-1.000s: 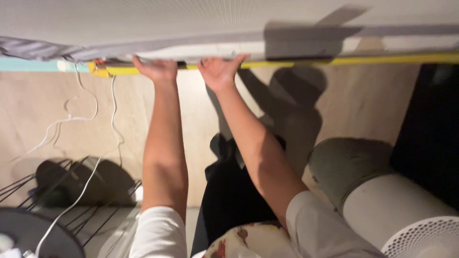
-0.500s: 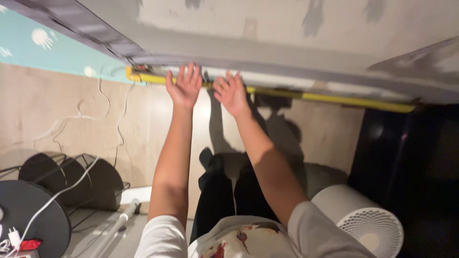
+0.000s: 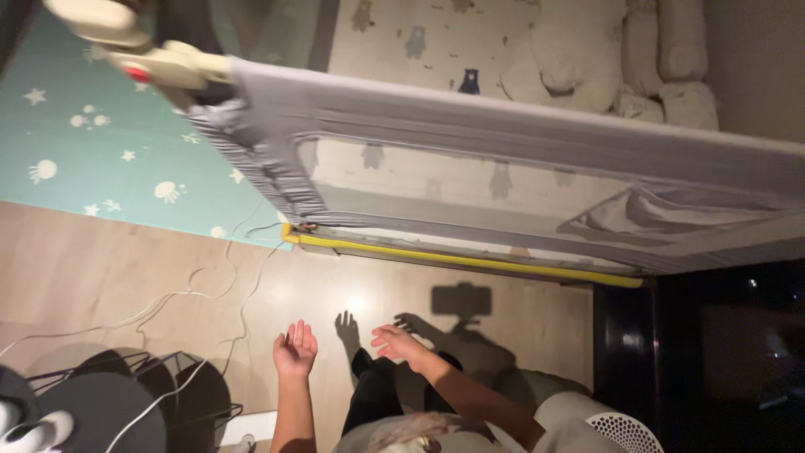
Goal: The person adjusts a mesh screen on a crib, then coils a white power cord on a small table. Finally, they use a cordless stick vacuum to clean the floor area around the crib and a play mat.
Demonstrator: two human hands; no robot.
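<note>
My left hand (image 3: 294, 350) and my right hand (image 3: 397, 342) are both held out low in the view, fingers spread, holding nothing. They hover above a light wooden floor (image 3: 126, 260). Well beyond them stands a bed with a grey mesh side rail (image 3: 470, 184) and a yellow strip (image 3: 453, 257) along its base. A patterned sheet with small bear shapes (image 3: 436, 38) covers the mattress. Neither hand touches the rail.
A teal play mat with white shapes (image 3: 92, 151) lies at the left. White cables (image 3: 201, 289) trail over the floor toward a black wire-frame side table (image 3: 92, 403). A white perforated cylinder (image 3: 620, 432) stands at the lower right beside dark furniture (image 3: 713, 361).
Both hands have let go of the rail's lower edge and pulled back toward me. The view has backed away, showing the whole rail and the bed.
</note>
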